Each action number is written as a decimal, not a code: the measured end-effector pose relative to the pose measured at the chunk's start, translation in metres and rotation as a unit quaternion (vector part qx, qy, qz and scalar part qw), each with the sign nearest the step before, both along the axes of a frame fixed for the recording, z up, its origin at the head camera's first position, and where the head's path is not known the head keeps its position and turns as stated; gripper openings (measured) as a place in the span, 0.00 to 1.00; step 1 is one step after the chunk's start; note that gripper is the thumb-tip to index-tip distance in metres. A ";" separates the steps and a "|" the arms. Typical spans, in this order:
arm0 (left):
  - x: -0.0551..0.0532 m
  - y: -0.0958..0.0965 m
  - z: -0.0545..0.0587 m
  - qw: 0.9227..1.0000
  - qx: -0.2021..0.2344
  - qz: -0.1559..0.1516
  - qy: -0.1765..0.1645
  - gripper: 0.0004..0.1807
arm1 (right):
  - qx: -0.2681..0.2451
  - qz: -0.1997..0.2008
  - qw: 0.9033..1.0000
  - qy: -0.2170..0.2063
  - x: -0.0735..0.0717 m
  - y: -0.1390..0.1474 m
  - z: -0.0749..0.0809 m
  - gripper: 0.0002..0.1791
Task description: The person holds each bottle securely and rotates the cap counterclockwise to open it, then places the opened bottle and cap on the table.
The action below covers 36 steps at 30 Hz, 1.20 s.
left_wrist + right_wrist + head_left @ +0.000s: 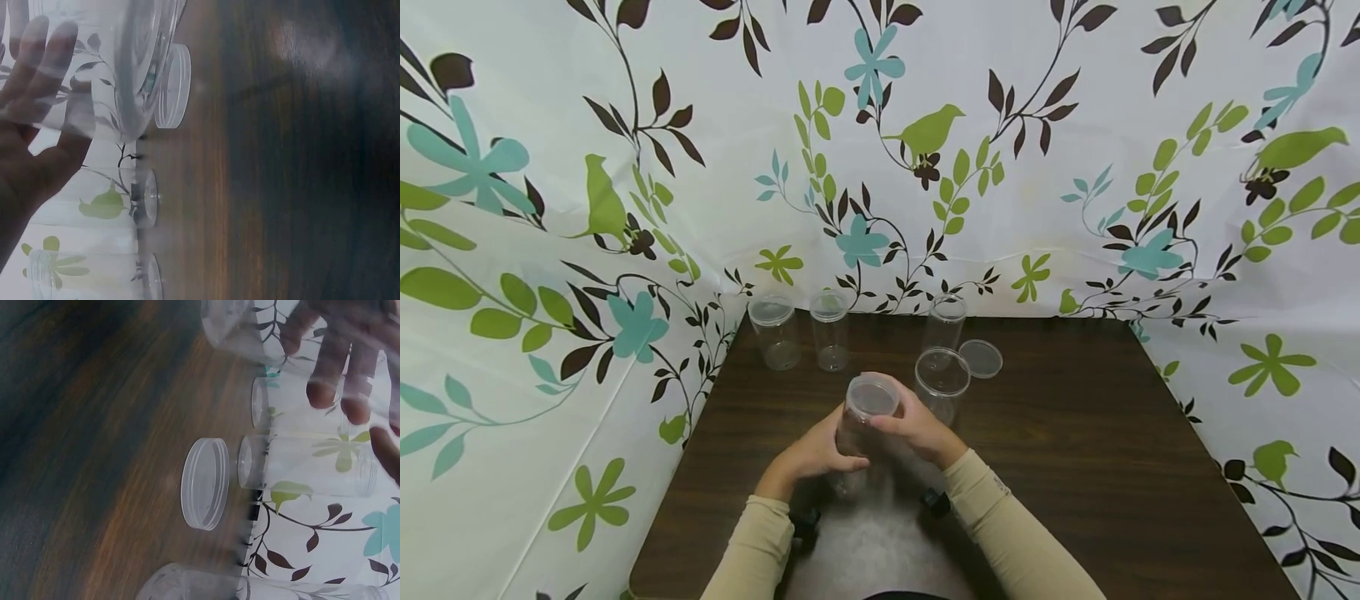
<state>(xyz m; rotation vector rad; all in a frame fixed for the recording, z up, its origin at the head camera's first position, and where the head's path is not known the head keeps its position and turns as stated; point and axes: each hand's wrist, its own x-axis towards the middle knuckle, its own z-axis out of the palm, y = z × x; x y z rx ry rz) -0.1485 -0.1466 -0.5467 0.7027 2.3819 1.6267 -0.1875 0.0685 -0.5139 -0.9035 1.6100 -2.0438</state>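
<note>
- While both hands are meeting around one clear jar (856, 435), its pale disc-like top (873, 396) is facing up toward the head camera; whether its base is touching the table I cannot tell.
- The left hand (820, 446) is gripping the held jar low on its left side, thumb lying across the front.
- The right hand (917, 421) is gripping the same jar higher up, on its right side, thumb pressing just below the top.
- Just beyond the held jar, to its right, a wide-rimmed jar (942, 400) is standing upright close to the right hand.
- Farther beyond the held jar, also to its right, a slim jar (945, 325) is standing, and a loose lid (981, 359) is lying flat near these two.
- Beyond the held jar and to its left, a broader jar (772, 337) and a narrower jar (831, 337) are standing side by side, apart.
- Underneath the standing jars, a dark wood-grain table (1075, 450) is spreading to both sides of the held jar.
- Behind everything, a white patterned cloth (700, 208) is showing birds, leaves and flowers.
</note>
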 end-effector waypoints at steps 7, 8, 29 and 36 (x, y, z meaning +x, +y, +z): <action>0.000 0.000 0.000 0.999 0.018 -0.024 -0.016 0.58 | 0.000 0.037 0.999 -0.009 -0.003 0.004 -0.002 0.54; 0.000 0.000 0.001 1.000 0.016 -0.022 -0.015 0.58 | -0.001 0.038 0.999 -0.012 -0.003 0.004 -0.002 0.56; -0.005 -0.015 -0.005 0.993 0.087 0.071 -0.039 0.50 | 0.022 -0.070 0.997 0.038 0.009 -0.001 -0.001 0.49; -0.003 -0.015 -0.007 0.993 0.077 0.079 -0.039 0.48 | 0.047 -0.061 0.995 0.060 0.012 -0.004 0.001 0.44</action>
